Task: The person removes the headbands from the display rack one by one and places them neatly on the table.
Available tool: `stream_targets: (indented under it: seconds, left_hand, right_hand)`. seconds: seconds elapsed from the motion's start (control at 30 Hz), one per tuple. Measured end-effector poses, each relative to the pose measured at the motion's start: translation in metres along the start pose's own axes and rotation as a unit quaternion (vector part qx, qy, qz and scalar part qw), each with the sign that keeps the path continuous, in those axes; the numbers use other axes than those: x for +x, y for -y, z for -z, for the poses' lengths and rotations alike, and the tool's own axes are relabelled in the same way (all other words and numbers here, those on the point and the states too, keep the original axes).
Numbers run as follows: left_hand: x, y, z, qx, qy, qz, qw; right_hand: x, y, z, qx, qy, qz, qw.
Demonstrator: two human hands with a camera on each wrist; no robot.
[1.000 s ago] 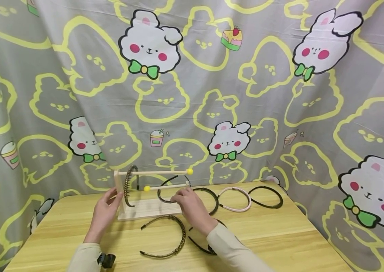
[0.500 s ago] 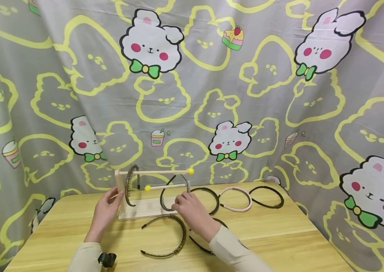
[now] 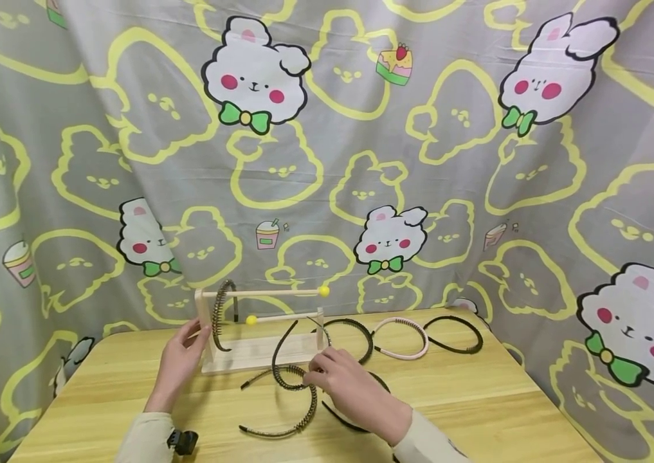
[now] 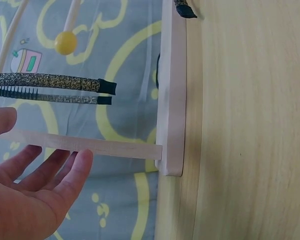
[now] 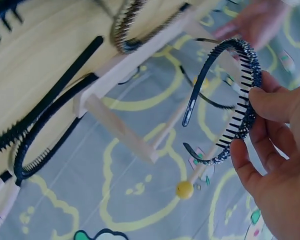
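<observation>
My right hand pinches a toothed hair hoop with a dark speckled outer face between thumb and fingers. Its open ends point away from the palm in the right wrist view, and it is held in front of the wooden stand. At the stand's left upright, my left hand has its thumb on one side and its fingers on the other. Another speckled toothed hair hoop hangs on the upper peg. The lower peg carries nothing.
On the table, a brown toothed hair hoop lies in front of the stand. A black hoop is partly hidden under my right arm. To the right lie a black hoop, a pink hoop and another black hoop.
My right hand has drawn the speckled hoop off the lower peg, toward me and slightly right. My left hand stays at the upright.
</observation>
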State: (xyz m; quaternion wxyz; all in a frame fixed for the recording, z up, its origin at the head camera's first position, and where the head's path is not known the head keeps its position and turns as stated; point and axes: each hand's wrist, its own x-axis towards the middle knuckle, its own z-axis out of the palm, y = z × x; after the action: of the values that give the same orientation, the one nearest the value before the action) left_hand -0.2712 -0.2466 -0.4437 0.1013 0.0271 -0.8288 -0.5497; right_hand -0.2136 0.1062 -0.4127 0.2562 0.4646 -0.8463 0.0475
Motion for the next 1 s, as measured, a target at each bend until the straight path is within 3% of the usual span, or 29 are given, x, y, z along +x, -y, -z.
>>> stream_targets:
  seconds: [0.13,0.3,0.57,0.83,1.0]
  left_hand:
    - [0.0,0.001,0.0,0.0,-0.001,0.0,1.0]
    - [0.0,0.0,-0.001,0.0,-0.005,-0.006,1.0]
    - [-0.001,0.001,-0.001,0.004,-0.005,0.002,1.0]
    - [0.0,0.001,-0.002,0.002,-0.003,-0.001,1.0]
    - [0.0,0.003,-0.001,0.006,-0.006,0.0,1.0]
  right_hand:
    - [-0.011,-0.002,0.015,0.08,-0.048,-0.008,0.9956]
    - [-0.029,-0.01,0.031,0.178,-0.118,-0.016,0.9767]
    - [-0.062,-0.028,0.054,0.24,-0.174,-0.112,0.9484]
    - [-0.097,-0.045,0.081,0.299,-0.22,-0.222,0.9016]
    - [-0.124,-0.06,0.086,0.325,-0.209,-0.308,0.8692]
